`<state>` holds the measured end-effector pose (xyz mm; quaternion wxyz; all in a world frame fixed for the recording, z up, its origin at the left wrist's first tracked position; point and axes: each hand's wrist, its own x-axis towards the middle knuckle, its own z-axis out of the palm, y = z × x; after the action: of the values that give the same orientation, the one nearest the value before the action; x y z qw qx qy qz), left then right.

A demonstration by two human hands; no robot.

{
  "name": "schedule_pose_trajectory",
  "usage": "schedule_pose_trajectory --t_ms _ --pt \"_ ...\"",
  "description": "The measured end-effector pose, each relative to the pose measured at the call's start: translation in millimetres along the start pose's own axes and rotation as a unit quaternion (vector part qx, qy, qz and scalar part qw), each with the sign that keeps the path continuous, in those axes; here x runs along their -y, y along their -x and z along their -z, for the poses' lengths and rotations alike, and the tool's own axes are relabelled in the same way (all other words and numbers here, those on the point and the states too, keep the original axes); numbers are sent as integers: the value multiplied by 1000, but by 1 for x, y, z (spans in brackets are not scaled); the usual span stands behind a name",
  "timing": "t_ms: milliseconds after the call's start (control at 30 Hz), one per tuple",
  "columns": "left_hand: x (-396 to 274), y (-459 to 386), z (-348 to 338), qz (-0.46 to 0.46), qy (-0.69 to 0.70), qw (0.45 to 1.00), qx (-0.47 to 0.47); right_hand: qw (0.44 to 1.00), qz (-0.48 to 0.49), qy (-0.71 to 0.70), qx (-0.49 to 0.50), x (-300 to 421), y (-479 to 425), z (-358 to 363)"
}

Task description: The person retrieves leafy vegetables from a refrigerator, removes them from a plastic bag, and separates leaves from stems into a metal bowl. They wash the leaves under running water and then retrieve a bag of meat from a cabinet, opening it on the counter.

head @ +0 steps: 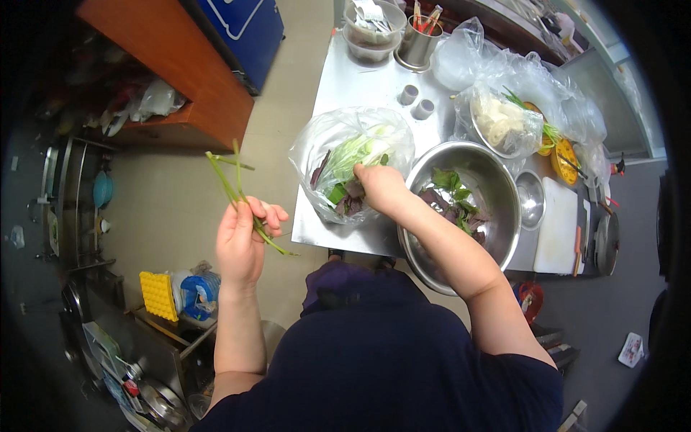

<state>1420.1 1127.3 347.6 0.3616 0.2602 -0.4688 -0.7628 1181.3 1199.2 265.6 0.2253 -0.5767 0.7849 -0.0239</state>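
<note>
My left hand (249, 232) holds several bare green stems (229, 186) out over the floor, left of the steel table. Over a clear plastic bag (391, 127), my right hand (378, 186) has its fingers at the greens, beside a small green leaf and purple leaves (351, 200); whether it grips them cannot be told. Shredded pale green vegetable (353, 154) fills much of the bag. Right of the bag, a large steel bowl (499, 189) contains loose green and purple leaves (456, 197). My right forearm crosses this bowl and hides part of it.
On the steel table (367, 89) stand two small cups (417, 102), a steel utensil holder (418, 46), stacked plastic tubs (373, 38) and more bags (513, 70). At the right lie a small steel bowl (530, 200), a white cutting board (556, 227) and an orange-handled knife (577, 251).
</note>
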Motion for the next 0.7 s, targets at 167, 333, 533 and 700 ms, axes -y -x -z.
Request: schedule_pose_trajectory --t_ms 167,333,533,700 --pt "11 -25 29 82 78 994 -2 976 121 -138 -117 -19 0 -2" --pt "25 -55 46 95 126 988 1 974 163 -103 -124 -13 -5 -20" --pt "42 -60 71 128 52 990 -31 936 114 -183 -279 3 40 37" --pt "62 -62 64 159 -70 981 -83 941 -43 -106 -319 -16 121 89"
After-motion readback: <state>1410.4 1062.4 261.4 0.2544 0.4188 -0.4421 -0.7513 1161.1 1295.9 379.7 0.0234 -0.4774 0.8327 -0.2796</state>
